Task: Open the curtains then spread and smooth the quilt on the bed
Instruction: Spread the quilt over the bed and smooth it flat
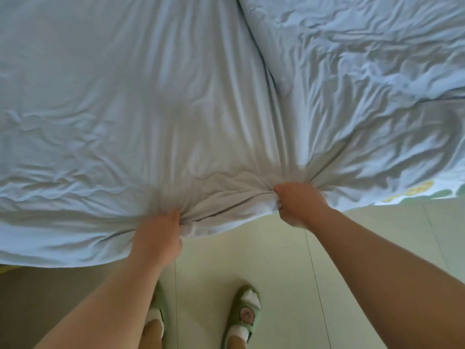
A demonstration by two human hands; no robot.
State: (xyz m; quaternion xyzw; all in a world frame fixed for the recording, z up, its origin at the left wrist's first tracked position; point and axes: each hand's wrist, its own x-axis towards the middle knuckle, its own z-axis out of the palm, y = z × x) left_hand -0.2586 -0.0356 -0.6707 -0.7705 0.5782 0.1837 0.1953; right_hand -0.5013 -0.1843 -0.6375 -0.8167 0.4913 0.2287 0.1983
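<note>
A pale blue-white quilt (151, 96) covers most of the view, wrinkled and spread over the bed. My left hand (158, 238) grips a bunched fold of the quilt's near edge. My right hand (297, 205) grips another bunch of the same edge, a little farther right and higher. The fabric between the two hands is gathered into tight creases. A long fold runs up the quilt from near my right hand toward the top. The right part (364, 84) is heavily crumpled. No curtains are in view.
Pale tiled floor (276, 260) lies below the quilt's edge. My two feet in green slippers (246, 316) stand on it close to the bed. A patterned yellow-green patch of fabric (412, 190) shows under the quilt at the right edge.
</note>
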